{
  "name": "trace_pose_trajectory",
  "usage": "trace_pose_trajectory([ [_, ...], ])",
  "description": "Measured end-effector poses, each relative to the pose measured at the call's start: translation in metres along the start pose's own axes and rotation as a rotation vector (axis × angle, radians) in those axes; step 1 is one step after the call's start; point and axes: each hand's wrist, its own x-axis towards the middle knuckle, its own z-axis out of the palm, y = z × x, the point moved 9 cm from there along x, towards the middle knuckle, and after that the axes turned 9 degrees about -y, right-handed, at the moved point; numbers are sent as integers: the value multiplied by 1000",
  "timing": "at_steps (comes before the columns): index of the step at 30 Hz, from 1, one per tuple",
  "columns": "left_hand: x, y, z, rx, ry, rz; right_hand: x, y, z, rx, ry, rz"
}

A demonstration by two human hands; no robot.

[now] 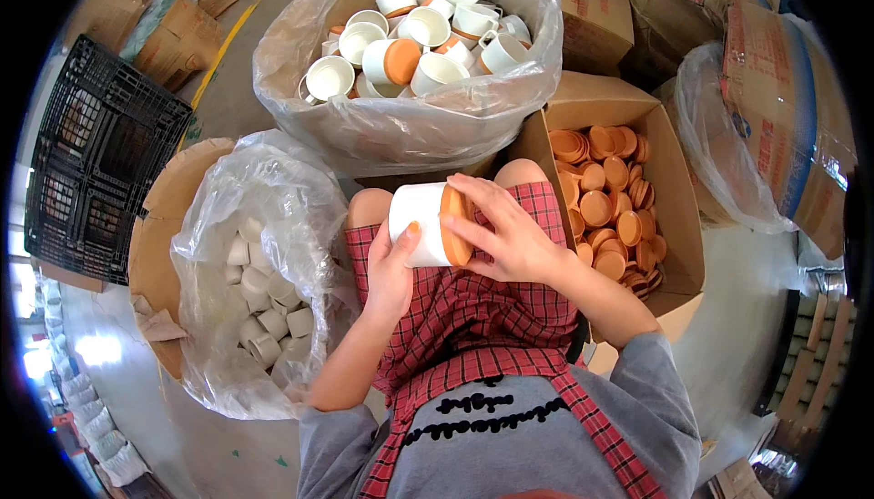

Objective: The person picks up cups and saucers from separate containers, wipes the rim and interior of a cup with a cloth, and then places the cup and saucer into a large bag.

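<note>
Left hand (390, 271) grips white cup (421, 224) over the lap; right hand (505, 230) clasps orange lid (455, 226) against the cup's 3 o'clock end; lid carton (669, 180) at 3 o'clock, bagged cups (264, 308) at 9 o'clock, both crowding the knees.

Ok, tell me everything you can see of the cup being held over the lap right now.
The white cup looks like smooth plastic, a plain cylinder lying on its side over the red plaid lap. An orange base caps its right end. The left hand cradles it from below, thumb on its wall; the right hand presses on the orange base, fingers curled over its rim. No handle shows.
</note>
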Motion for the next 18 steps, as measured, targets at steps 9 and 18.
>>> trace_pose_trajectory([
  [9, -15, 4, 7, 307, -194, 74, -14, 37, 39, 1015, -25, 503],
  [18, -7, -3, -12, 190, -91, 13, 16, 15, 18, 306, -66, 106],
])
